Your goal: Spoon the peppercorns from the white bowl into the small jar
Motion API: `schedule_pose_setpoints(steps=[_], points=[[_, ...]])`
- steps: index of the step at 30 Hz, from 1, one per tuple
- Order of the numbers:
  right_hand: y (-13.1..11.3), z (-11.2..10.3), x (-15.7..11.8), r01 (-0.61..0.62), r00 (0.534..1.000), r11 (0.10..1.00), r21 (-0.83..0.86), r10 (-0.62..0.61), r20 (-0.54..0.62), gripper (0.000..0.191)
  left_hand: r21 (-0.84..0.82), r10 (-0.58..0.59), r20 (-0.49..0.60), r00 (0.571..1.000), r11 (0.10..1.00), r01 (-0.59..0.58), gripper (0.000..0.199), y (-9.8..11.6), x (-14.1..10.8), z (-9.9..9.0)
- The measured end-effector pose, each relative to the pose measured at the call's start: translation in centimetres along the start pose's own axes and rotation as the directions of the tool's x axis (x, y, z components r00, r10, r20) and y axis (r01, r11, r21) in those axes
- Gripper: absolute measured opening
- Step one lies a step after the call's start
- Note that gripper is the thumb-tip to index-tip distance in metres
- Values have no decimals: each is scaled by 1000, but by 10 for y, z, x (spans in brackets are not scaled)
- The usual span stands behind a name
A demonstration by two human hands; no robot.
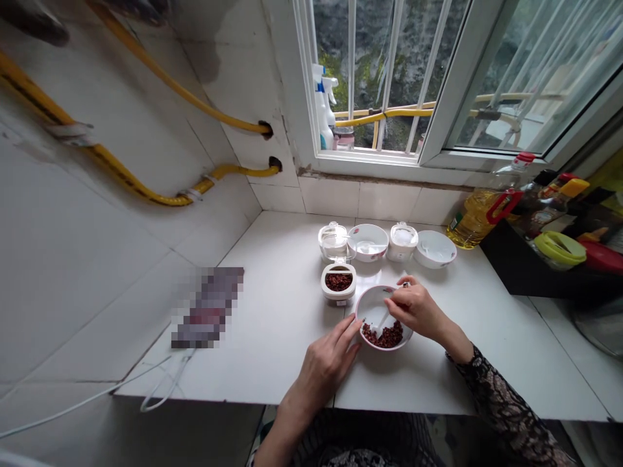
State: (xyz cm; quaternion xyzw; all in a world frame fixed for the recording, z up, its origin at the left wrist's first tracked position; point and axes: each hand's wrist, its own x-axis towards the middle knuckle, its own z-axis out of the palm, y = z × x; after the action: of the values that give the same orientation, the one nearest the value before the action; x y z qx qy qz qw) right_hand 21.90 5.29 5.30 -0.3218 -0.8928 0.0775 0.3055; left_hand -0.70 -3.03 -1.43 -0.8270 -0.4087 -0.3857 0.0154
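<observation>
My left hand point(327, 364) is at the left side of a white bowl point(372, 299), its fingers and thumb holding the bowl's edge. Dark red dried peppercorns, as they look, lie in the bowl point(392, 335). My right hand point(417, 307) is closed around the handle of a small white spoon point(382, 322), whose head dips into the peppercorns. Just behind the bowl and to its left stands a seasoning jar point(339, 299) with more of the red pieces in its opening.
Along the back are a lidded jar point(333, 241), a flowered bowl point(368, 236), another jar point(403, 242) and a second bowl point(435, 251). An oil bottle point(471, 217) and several sauce bottles stand right. At left lies a pixelated object point(209, 311) beside a white cable point(168, 388).
</observation>
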Motion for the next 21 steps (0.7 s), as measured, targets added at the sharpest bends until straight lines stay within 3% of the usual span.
schedule_pose_setpoints(steps=[5,11,21], points=[[3,4,-3,-124,990,985,121,132,-58,45,4,-3,-8,1000,1000,3,39,1,1,-1],[4,-5,-4,-332,925,909,252,366,-99,52,-14,4,-19,1000,1000,-5,39,1,2,-1],[6,-4,-4,-456,854,795,401,517,-55,52,-5,-1,-2,1000,1000,1,34,3,3,-2]])
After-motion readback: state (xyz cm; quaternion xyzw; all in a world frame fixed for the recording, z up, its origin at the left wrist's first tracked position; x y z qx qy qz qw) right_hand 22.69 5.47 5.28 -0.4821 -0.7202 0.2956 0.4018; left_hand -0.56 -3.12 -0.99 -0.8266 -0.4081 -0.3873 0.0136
